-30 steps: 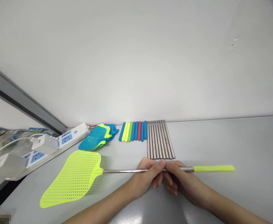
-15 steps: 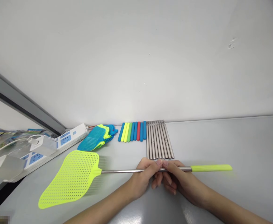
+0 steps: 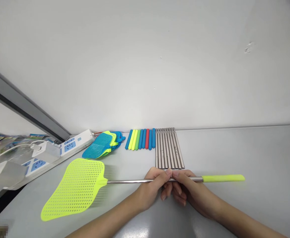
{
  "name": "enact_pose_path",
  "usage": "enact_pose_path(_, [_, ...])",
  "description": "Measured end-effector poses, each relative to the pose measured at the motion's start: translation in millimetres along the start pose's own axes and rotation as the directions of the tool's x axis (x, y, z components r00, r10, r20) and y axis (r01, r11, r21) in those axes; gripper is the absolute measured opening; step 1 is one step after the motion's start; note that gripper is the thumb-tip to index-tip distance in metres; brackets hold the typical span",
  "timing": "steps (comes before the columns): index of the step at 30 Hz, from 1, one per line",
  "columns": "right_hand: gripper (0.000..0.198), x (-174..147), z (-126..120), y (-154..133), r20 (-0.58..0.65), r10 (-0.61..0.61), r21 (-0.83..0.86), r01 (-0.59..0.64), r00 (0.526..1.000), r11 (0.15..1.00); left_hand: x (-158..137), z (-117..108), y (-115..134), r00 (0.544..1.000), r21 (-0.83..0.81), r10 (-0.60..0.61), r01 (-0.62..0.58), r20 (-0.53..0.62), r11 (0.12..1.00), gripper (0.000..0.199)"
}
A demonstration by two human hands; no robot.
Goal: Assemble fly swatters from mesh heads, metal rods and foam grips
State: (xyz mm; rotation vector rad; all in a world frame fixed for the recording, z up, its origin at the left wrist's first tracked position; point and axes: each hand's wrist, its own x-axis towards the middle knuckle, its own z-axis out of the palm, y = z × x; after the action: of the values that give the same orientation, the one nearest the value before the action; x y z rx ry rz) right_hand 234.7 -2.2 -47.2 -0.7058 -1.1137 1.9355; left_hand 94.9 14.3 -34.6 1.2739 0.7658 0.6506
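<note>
A fly swatter [image 3: 72,190] lies level across the front of my view, its perforated yellow-green head on the left and its yellow-green grip [image 3: 223,178] on the right. Between them runs a thin metal rod that thickens toward the grip. My left hand [image 3: 155,182] is closed round the middle of the rod, thumb on top. Right beside it, my right hand [image 3: 186,185] pinches the thicker part of the rod. The two thumb tips nearly meet. Part of the rod is hidden behind the fingers.
Behind my hands lie a row of metal tubes [image 3: 169,148] and a row of coloured grips [image 3: 140,139]. Left of them is a pile of blue and yellow swatter heads [image 3: 101,144]. A white power strip [image 3: 76,142] with plugged-in adapters runs along the left. A white wall stands behind.
Both hands keep the same hold on the swatter. The view has shifted very slightly; nothing else has visibly moved.
</note>
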Motion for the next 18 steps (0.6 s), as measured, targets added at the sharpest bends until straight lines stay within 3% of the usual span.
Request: enact_pose_path(18, [0.044, -1.5, 4.2, -4.4, -0.036, 0.031, 0.013, -0.03, 0.999, 0.999, -2.1, 3.2, 5.6, 1.0, 0.051, 0.024, -0.024, -0.007, 0.998, 0.054])
